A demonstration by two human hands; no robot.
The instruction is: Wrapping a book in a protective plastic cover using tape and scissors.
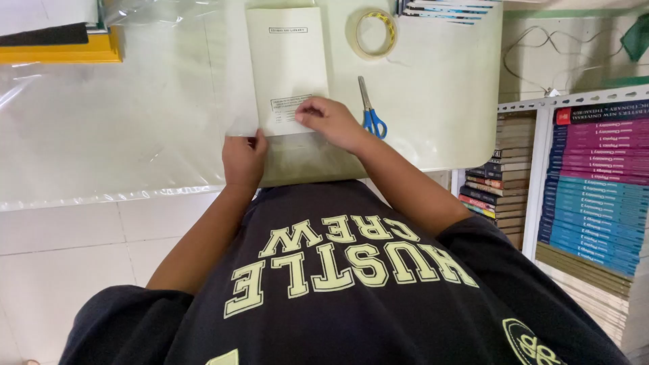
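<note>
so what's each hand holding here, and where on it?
Left hand pinches the clear plastic sheet at its near edge, beside the pale book. Right hand presses fingertips on the book's near end; no real grasp.

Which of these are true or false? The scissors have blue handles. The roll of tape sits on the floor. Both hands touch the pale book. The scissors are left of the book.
1. The metal scissors have blue handles: true.
2. The yellowish ring-shaped roll of tape sits on the floor: false, it lies on the white table.
3. The left hand and right hand touch the pale cream paper book: true.
4. The scissors are left of the book: false, they lie to its right.
</note>
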